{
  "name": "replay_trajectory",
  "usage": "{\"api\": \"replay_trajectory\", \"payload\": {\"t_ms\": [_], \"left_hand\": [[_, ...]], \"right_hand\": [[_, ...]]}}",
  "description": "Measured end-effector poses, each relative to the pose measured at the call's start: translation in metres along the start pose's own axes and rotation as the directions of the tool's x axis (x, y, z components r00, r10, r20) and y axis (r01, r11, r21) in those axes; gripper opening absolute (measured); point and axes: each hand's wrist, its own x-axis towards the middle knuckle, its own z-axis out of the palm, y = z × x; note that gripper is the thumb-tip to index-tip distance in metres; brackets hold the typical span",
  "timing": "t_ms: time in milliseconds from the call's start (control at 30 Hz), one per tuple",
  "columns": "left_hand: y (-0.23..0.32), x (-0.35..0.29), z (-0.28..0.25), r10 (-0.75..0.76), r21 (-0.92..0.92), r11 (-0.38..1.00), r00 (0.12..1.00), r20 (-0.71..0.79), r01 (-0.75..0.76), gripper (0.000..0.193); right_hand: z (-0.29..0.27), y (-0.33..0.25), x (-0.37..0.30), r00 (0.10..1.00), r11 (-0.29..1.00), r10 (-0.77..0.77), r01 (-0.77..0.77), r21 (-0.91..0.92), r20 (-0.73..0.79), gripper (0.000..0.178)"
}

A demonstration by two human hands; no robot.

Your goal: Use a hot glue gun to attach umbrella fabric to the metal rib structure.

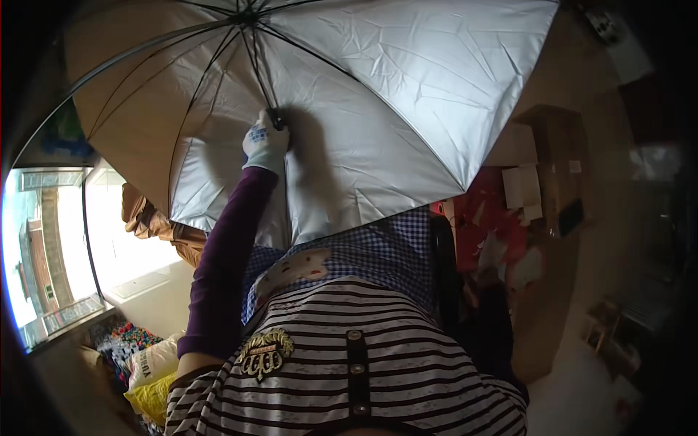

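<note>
A large open umbrella (378,156) with a silver inner lining and dark ribs fills the upper middle, its inside turned toward me. My left hand (266,145), in a white glove with blue print, is raised and closed round the umbrella's black shaft near its dark grip end. The ribs and struts meet at a black hub (244,18) at the top edge. My right hand (492,253), gloved in a pale colour, is low on the right beside a red surface (480,211). It is dim and blurred there, and its fingers cannot be made out.
Brown cardboard boxes (556,156) and white paper or card pieces (522,190) are on the right. On the left, a brown jacket-like cloth (156,225) lies near a bright window (54,247). Yellow and white sacks (154,396) and a colourful pile (131,341) lie below it.
</note>
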Motion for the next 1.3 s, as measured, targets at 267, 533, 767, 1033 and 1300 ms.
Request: {"api": "replay_trajectory", "payload": {"t_ms": [267, 533, 767, 1033, 1300], "left_hand": [[0.018, 0.001, -0.013, 0.000, -0.067, 0.998, 0.997, 0.079, 0.005, 0.046], [-0.010, 0.028, -0.027, 0.183, -0.137, 0.975, 0.982, 0.052, -0.174, 0.040], [-0.003, 0.075, -0.049, 0.075, -0.434, 0.900, 0.973, 0.216, 0.027, 0.032], [0.018, 0.089, -0.068, 0.077, -0.447, 0.885, 0.903, 0.422, 0.133, 0.019], [0.016, 0.107, -0.061, 0.100, -0.431, 0.882, 0.819, 0.565, 0.190, 0.014]], "right_hand": [[-0.012, -0.208, -0.128, 0.076, 0.178, -0.949, 0.930, -0.322, -0.307, 0.035], [0.191, -0.303, -0.314, 0.397, 0.465, -0.839, 0.166, 0.870, 0.373, 0.025], [0.302, -0.237, -0.326, 0.584, 0.768, -0.511, -0.020, 0.641, 0.631, 0.013], [0.312, -0.210, -0.336, 0.476, 0.872, -0.425, -0.011, 0.489, 0.770, 0.015], [0.319, -0.200, -0.322, 0.422, 0.882, -0.393, -0.079, 0.465, 0.817, 0.020]]}}
